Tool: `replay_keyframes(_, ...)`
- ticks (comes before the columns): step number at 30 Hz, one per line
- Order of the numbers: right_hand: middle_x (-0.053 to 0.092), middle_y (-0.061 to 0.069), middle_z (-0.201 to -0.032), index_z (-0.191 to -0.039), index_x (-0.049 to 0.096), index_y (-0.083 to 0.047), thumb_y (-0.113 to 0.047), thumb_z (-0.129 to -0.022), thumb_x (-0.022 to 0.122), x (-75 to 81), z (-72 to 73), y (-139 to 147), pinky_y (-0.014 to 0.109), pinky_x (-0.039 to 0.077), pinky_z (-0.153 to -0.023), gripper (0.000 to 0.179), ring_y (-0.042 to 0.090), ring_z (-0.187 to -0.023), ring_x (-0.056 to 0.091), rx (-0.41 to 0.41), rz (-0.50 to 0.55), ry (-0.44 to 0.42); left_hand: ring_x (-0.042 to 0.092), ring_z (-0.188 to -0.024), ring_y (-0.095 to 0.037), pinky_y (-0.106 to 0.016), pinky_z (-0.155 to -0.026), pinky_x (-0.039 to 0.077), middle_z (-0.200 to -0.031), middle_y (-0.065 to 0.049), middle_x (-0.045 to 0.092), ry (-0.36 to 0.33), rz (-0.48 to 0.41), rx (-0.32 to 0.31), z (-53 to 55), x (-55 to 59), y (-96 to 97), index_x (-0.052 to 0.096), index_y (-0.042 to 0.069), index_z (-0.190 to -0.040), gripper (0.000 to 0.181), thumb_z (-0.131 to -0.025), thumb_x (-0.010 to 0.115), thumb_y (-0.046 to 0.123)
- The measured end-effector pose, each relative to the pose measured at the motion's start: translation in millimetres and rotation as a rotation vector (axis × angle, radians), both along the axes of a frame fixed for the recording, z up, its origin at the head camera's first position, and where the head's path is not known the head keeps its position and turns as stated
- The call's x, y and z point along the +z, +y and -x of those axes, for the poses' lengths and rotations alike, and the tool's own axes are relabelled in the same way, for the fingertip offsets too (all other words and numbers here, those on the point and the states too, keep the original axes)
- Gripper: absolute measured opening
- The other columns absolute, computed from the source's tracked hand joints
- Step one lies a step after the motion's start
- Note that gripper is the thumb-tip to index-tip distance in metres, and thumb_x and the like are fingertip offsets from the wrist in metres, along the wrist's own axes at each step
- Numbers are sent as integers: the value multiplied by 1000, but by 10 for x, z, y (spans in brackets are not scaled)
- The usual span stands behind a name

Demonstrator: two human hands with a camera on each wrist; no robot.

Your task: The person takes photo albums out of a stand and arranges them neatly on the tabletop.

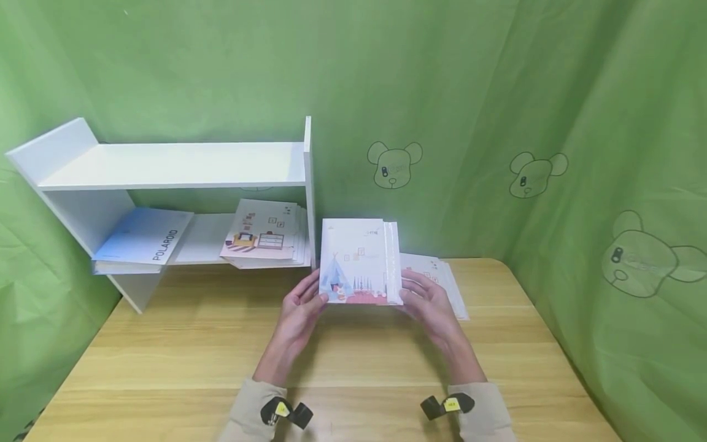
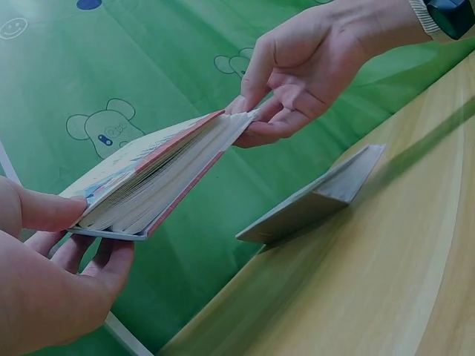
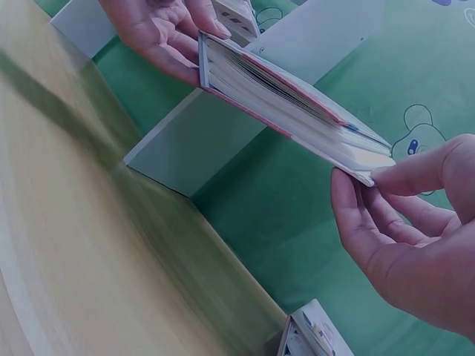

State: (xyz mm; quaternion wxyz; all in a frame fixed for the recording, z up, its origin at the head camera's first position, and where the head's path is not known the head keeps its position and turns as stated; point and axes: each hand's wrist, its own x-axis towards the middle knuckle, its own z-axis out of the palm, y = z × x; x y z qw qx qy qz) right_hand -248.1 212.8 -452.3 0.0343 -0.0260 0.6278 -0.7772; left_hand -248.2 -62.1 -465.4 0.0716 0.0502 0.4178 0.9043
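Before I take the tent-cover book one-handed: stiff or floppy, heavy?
The book probably feels stiff: its front cover looks flat. Likely fairly heavy for its size, given the thick block of pages. It might fan open one-handed, since gaps show between them.

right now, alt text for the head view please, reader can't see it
A person's hands, left and right, hold up a book with a blue tent on its cover above a wooden table, before a green curtain. At left, a white shelf bears a blue-and-white book marked POLAROID and illustrated books; at least one more book sits beyond the right hand.
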Motion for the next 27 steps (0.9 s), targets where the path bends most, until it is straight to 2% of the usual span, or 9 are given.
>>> replay_keyframes(10,48,24,-132,-139,40,0,2,-89,58,-61,32,20,38,51,-93,53,24,-107,60,11,-4,-16,50,-123,-30,-32,-102,44,-141,-17,43,-32,6,22,20,-65,23,43,6,-139,60,-84,55,-13)
replay_keyframes(18,49,23,-132,-138,40,-2,4,-88,57,-112,50,30,38,52,-93,53,25,-105,61,21,-12,-24,48,-124,-29,-31,-102,45,-143,-16,41,-57,26,25,23,-110,44,42,6,-140,59,-85,55,-13)
replay_keyframes(27,48,25,-132,-139,40,-1,10,-87,53,-170,72,26,39,51,-93,55,29,-108,59,19,13,-41,47,-126,-29,-32,-102,44,-144,-18,39,-44,41,21,40,-141,50,40,6,-141,59,-87,53,-12)
